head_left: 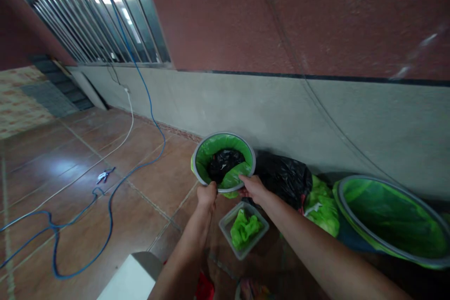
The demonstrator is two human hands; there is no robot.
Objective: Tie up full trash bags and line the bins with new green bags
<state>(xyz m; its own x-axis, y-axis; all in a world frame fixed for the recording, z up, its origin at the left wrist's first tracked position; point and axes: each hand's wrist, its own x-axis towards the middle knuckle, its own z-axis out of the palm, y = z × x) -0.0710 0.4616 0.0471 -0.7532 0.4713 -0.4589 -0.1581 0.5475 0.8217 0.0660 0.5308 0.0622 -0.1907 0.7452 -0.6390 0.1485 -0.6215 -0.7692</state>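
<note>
A round trash can (254, 158) with a grey rim stands against the wall, lined with a green plastic bag (236, 174). Inside it lies a black plastic bag (225, 163). My left hand (207, 194) is closed on the near-left part of the rim, thumb over the edge. At the near-right part, my right hand (253, 188) grips the rim and the liner, its thumb against the green plastic and the other fingers outside. Just below my hands, a clear plastic container (240, 254) holds a crumpled green bag (244, 228).
A filled black bag (284, 176) and a green bag (324, 206) lie right of the can. Farther right stands a larger lined bin (390, 255). A blue hose (111, 215), a white cable (101, 152) and keys-like items (104, 176) lie on the tiles. A white box (128, 281) is lower left.
</note>
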